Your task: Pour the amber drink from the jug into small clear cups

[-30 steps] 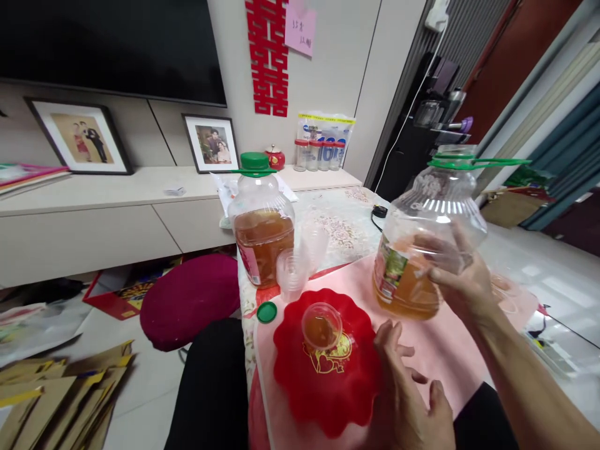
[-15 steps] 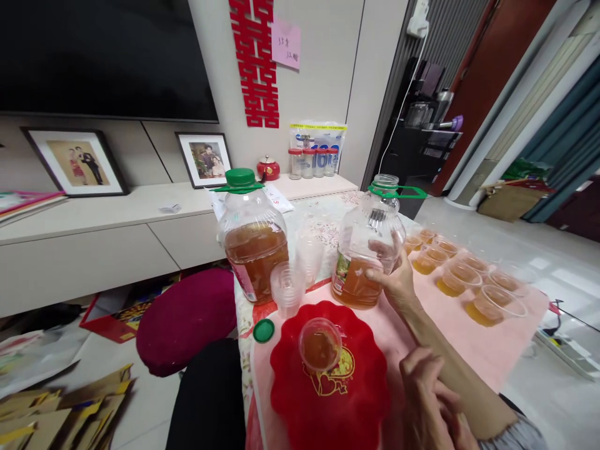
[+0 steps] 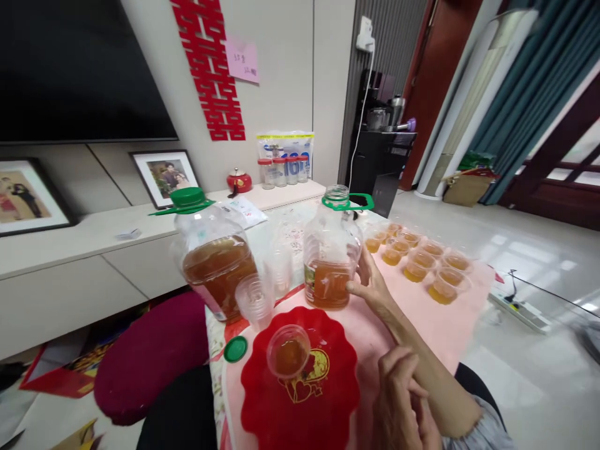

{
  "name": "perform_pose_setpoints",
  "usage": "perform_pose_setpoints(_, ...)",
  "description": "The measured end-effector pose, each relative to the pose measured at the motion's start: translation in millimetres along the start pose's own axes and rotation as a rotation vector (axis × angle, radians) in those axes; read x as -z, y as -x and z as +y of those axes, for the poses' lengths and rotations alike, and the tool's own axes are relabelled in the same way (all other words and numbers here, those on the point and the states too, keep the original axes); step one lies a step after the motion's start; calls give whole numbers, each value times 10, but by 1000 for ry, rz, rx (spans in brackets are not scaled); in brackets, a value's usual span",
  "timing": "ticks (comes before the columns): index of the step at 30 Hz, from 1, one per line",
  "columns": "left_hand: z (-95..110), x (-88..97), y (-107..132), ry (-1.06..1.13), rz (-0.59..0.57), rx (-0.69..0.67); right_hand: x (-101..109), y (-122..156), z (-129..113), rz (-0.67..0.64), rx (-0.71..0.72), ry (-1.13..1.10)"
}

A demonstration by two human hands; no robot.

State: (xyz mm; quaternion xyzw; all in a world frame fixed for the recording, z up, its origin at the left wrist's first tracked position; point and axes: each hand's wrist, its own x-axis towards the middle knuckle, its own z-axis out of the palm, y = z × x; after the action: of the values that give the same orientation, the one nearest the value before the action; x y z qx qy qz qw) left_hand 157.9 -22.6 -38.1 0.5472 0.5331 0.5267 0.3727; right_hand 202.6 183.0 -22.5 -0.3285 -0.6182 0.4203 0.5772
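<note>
My right hand (image 3: 370,281) is at the right side of an uncapped clear plastic jug (image 3: 329,281) that stands upright, part full of amber liquid. Its thumb and fingers are spread apart, and the thumb tip overlaps the jug's lower right edge; whether it still touches is unclear. Low in the view, my left hand (image 3: 398,397) has its fingers curled, with nothing visible in them, in front of my right forearm. A red scalloped plate (image 3: 323,415) carries a clear plastic cup (image 3: 288,351) of amber liquid. Beside it lies a green cap (image 3: 235,349).
A second jug (image 3: 220,269), green-capped, stands at the left behind stacked empty cups (image 3: 254,300). Several filled cups (image 3: 417,265) are grouped on the pink mat (image 3: 435,328) at the right. A maroon stool (image 3: 150,356) is left of the table. A white cabinet (image 3: 56,250) runs behind.
The view has turned right, so everything sits further left. My right hand has drawn back toward the jug's right edge; its fingers no longer show through the plastic. My left hand remains curled.
</note>
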Motion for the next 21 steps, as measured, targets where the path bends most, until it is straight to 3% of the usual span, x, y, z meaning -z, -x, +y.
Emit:
perform_pose_setpoints(8,-73,155,2,35,-46,-175,307,49,120,184,-111,-6)
perform_pose_setpoints(11,-42,313,39,25,17,-254,344,77,126,187,-145,14)
perform_pose_setpoints(16,107,925,-87,-203,375,-293,387,141,75,134,-186,-14)
perform_pose_setpoints(19,143,1360,-236,-332,419,-253,362,198,-22,35,-203,-39)
perform_pose_setpoints(21,124,1563,-324,-372,464,-158,310,256,-135,-59,-215,-46)
